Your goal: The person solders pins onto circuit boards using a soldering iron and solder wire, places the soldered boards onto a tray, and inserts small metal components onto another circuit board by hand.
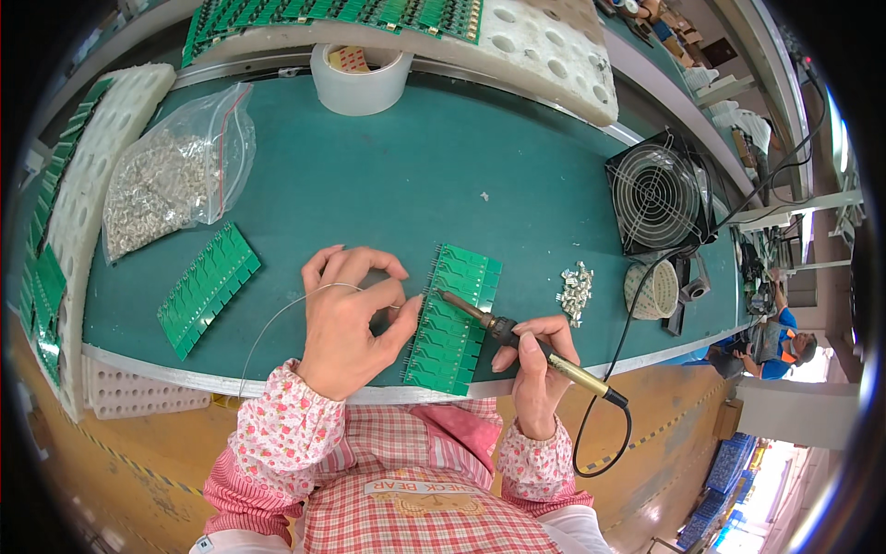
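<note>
My left hand (349,323) pinches a thin solder wire (272,319), its fingertips at the left edge of a green circuit board (448,355) at the table's front. My right hand (540,365) grips a soldering iron (581,377) with a black and gold handle, its tip near the board's row of pins. A second green board (208,291) lies to the left, below a clear bag (161,194) of small pale parts. A small pile of similar pale parts (575,295) sits right of my right hand.
Foam racks with boards stand left (78,212) and behind (540,55). A tape roll (337,92) lies at the back. A black fan (657,196), its cables and a pale round container (651,294) occupy the right. Another person (780,351) works beyond the table's right end.
</note>
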`<state>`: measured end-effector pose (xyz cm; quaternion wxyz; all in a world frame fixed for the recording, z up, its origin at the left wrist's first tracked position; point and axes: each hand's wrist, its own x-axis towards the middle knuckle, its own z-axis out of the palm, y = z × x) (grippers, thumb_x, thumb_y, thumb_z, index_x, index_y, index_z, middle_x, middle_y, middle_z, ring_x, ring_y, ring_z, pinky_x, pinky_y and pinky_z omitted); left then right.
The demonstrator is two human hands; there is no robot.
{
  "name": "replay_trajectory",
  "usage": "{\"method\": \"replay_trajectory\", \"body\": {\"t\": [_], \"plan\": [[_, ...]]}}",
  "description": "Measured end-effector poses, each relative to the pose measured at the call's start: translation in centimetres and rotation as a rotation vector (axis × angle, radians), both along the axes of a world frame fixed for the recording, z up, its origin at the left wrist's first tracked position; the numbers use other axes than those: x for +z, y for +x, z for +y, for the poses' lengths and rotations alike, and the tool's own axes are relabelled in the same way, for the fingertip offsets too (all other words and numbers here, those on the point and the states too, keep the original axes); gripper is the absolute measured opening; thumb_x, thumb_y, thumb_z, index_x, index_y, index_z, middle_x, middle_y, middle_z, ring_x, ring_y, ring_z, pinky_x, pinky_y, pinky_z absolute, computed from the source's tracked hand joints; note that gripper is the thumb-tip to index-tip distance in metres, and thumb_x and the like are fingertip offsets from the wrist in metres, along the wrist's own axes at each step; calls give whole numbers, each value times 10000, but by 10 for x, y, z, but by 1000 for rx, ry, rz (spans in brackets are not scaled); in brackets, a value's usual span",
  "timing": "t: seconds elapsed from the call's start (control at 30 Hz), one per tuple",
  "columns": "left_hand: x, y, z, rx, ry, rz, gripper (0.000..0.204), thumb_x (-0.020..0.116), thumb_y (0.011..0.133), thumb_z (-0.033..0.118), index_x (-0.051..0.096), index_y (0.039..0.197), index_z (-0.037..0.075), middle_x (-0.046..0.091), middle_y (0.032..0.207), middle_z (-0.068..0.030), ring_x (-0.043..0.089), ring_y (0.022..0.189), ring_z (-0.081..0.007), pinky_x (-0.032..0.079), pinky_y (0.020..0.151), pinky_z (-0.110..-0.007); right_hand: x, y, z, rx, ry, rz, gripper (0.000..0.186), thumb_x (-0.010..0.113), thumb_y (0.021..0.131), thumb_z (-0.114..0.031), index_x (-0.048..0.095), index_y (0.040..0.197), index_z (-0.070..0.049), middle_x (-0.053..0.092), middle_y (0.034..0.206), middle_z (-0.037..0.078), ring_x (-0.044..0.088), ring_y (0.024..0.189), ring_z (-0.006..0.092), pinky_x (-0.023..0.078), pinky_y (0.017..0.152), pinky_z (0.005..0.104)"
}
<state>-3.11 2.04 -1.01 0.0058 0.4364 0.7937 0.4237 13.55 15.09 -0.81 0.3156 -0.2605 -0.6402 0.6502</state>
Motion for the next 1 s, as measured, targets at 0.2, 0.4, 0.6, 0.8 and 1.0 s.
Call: {"method": "replay_trajectory", "body": {"t": [0.2, 0.4, 0.6, 0.8, 1.0], "plan": [[3, 1, -1, -1, -14, -30, 162, 707, 707, 109, 589, 615, 47, 603, 933, -47, 552, 918, -248, 306, 972, -451, 1, 1, 0, 14, 24, -15, 125, 556, 900, -92, 512, 923, 23, 608, 785, 99, 583, 569, 103, 478, 533, 221], [3, 2, 0, -3, -24, -20, 163, 710, 705, 108, 588, 614, 48, 603, 923, -45, 553, 898, -244, 302, 974, -449, 4, 0, -1, 13, 23, -31, 131, 558, 899, -100, 510, 918, 20, 605, 774, 90, 584, 577, 101, 472, 547, 226], [1, 1, 0, -5, -9, 11, 192, 697, 727, 146, 575, 598, 75, 597, 916, -41, 551, 887, -245, 309, 948, -438, 4, 1, -5, -5, 33, -55, 135, 559, 895, -107, 511, 918, 17, 606, 777, 92, 588, 584, 102, 469, 553, 225], [0, -1, -7, -8, 29, -131, 194, 684, 737, 96, 554, 607, 37, 610, 882, -40, 572, 876, -219, 300, 1000, -444, 0, 2, -7, -37, 62, -46, 137, 555, 882, -104, 505, 918, 18, 600, 778, 92, 578, 567, 101, 463, 536, 226], [2, -1, -10, -55, -12, -114, 213, 671, 719, 90, 518, 578, 46, 613, 864, -25, 576, 856, -204, 299, 1007, -453, -5, 9, -4, -69, 31, 47, 169, 548, 882, -139, 483, 920, 12, 576, 745, 83, 537, 519, 96, 437, 487, 215]]}}
